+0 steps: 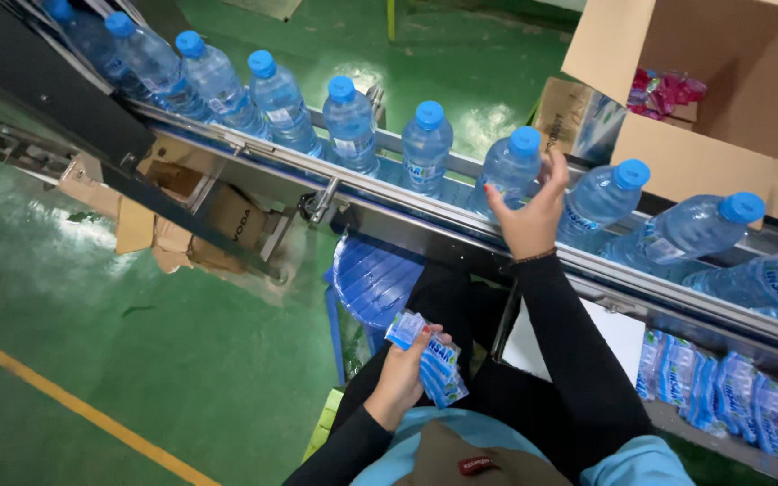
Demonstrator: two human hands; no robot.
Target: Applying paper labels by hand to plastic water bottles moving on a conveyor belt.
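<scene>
A row of clear water bottles with blue caps rides a metal conveyor (425, 211) that runs from upper left to lower right. My right hand (530, 210) reaches up and grips one of these bottles (508, 169) by its body. My left hand (402, 373) stays low near my lap and holds a stack of blue and white label sleeves (432, 360).
An open cardboard box (722, 135) with pink packets inside stands at the upper right. More label bundles (731, 400) lie on a shelf below the conveyor at the right. A blue plastic stool (371, 279) and folded cardboard (182, 225) sit on the green floor under the line.
</scene>
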